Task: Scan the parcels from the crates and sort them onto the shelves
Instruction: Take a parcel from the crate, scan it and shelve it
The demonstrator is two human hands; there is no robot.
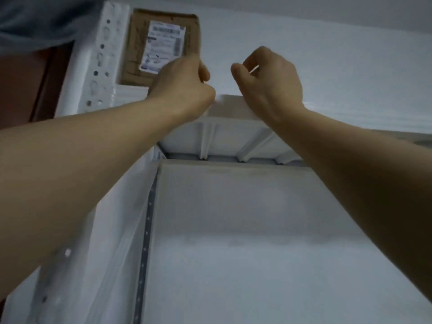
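Grip first: your left hand (181,87) is raised with fingers curled right at the lower right corner of the parcel (138,43). The hand covers that corner, so you cannot tell whether it pinches the cardboard or only sits in front of it. Your right hand (271,83) is up beside it, apart from the parcel, fingers loosely curled with the thumb out, and nothing shows in it. Both wrists hang just above the front lip of the upper shelf (233,106). The parcel is a flat brown cardboard pack on that upper shelf, at its left end, just beside the perforated white post (98,59). It stands on edge with its face toward you, and the white label (163,45) with barcode is readable as a label but too blurred for text. Whether it leans on the white wall (339,54) behind is not clear. You see the ribbed underside of the shelf below the lip, then a pale grey surface (233,230) further down, back panel or lower shelf, cannot tell which. Progress, as a judgement: this one parcel looks placed or nearly so, and the likely step in hand is letting go or nudging it square. No other parcel shows on this rack. Crates and scanner are out of view, so how many parcels are left cannot be judged.
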